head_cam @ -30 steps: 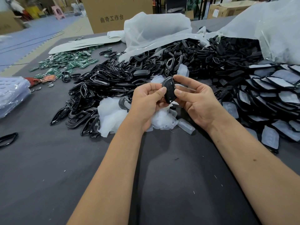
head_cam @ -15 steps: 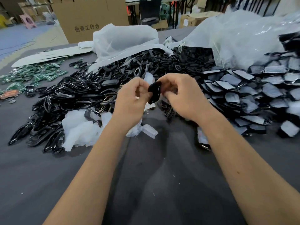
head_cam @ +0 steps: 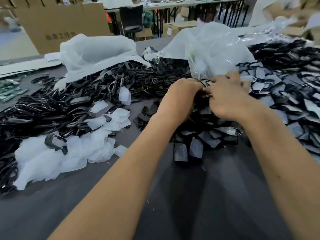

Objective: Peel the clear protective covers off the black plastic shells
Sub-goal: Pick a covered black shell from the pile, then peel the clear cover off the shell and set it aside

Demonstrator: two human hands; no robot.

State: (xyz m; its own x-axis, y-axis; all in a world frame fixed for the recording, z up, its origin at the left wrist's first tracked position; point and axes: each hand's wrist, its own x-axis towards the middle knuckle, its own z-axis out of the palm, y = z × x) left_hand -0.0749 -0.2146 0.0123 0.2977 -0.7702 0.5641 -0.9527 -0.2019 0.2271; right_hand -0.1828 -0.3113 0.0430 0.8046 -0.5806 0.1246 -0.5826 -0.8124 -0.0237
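Note:
My left hand (head_cam: 180,99) and my right hand (head_cam: 228,97) meet fingertip to fingertip above the heap of black shells with clear covers (head_cam: 204,135). Between the curled fingers shows a small black shell (head_cam: 206,83), pinched from both sides; most of it is hidden by the fingers and blurred. Peeled clear covers (head_cam: 57,156) lie in a white pile at the left. More covered shells (head_cam: 290,101) spread out to the right.
A large heap of black plastic frames (head_cam: 60,108) fills the left half of the dark table (head_cam: 190,205). White and clear plastic bags (head_cam: 211,47) rise behind the hands. Green circuit boards (head_cam: 10,90) lie far left. A cardboard box (head_cam: 60,23) stands behind.
The view has swung right and both hands have moved forward and right with the shell, from above the peeled covers to above the heap of covered shells.

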